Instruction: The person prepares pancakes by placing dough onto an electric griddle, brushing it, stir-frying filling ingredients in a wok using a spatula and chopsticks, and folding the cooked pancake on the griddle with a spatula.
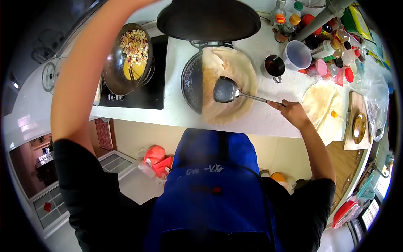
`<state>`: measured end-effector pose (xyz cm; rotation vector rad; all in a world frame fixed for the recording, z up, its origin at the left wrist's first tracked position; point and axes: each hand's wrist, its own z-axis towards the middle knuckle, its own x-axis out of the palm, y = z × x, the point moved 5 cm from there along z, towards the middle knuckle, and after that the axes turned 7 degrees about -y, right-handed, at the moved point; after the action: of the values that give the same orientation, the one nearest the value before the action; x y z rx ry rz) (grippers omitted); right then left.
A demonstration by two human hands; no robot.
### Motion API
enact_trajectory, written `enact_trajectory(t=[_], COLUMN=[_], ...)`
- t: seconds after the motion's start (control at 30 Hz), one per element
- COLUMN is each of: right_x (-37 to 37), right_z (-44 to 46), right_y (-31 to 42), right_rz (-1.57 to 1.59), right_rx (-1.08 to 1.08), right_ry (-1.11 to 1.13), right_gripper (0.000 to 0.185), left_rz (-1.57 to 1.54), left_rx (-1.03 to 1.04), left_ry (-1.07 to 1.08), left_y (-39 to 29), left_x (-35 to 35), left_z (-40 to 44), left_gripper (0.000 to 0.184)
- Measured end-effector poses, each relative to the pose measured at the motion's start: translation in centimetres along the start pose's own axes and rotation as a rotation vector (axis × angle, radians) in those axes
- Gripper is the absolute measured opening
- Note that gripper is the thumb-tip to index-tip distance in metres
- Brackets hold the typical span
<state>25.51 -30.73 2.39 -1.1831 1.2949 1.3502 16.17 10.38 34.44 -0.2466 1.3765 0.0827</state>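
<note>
My right hand [292, 113] is closed around the handle of a metal spatula [225, 89]. The spatula's dark blade lies on a large thin sheet of dough [245, 71]. This sheet covers the right part of a round electric griddle [191, 84] and hangs past its right rim, with some folds near the top. Bare dark cooking surface shows at the left. Behind it the griddle's black lid [208, 21] stands raised. My left arm stretches up past the top edge of the view, so my left hand is hidden; whether it touches the lid cannot be seen.
A wok [113, 71] with chopped filling and yellow egg sits on the black cooktop [157, 80] at left. Right of the griddle are a metal cup [273, 67], a plastic tub [297, 54], several bottles, more dough sheets [321, 105] and a wooden board [357, 98].
</note>
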Motion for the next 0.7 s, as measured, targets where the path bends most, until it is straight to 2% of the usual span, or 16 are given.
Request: enact_trajectory(t=[0.03,0.1,0.27,0.37,0.43,0.5,0.7], right_x=[0.1,0.1,0.1,-1.2,-0.9,-0.4,0.8], right_z=[0.0,-0.1,-0.2,-0.3,-0.8,-1.3,-2.3], right_y=[0.0,-0.1,0.1,1.1,1.4,1.7,3.8], right_rz=[-0.004,-0.001,0.013,0.022,-0.014,-0.03,0.008], right_rx=[0.003,0.006,-0.001,-0.028,-0.03,-0.003,0.077], right_ry=[0.0,-0.011,-0.041,-0.144,-0.161,-0.156,-0.192], right_gripper=[0.081,0.08,0.076,0.065,0.068,0.072,0.07], left_rz=[-0.004,0.083,0.097,0.118,0.133,0.154,0.105], left_rx=[0.014,0.286,0.277,0.323,0.288,0.369,0.407], left_ry=[-0.013,-0.158,-0.257,-0.272,-0.293,-0.347,-0.338], left_y=[-1.6,-4.2,-6.1,-6.9,-7.1,-8.8,-12.3], left_x=[-0.4,-0.5,-0.3,0.6,1.6,1.9,5.7], left_z=[-1.9,-5.6,-8.8,-10.7,-12.9,-14.5,-19.6], left_gripper=[0.022,0.02,0.015,0.015,0.017,0.019,0.032])
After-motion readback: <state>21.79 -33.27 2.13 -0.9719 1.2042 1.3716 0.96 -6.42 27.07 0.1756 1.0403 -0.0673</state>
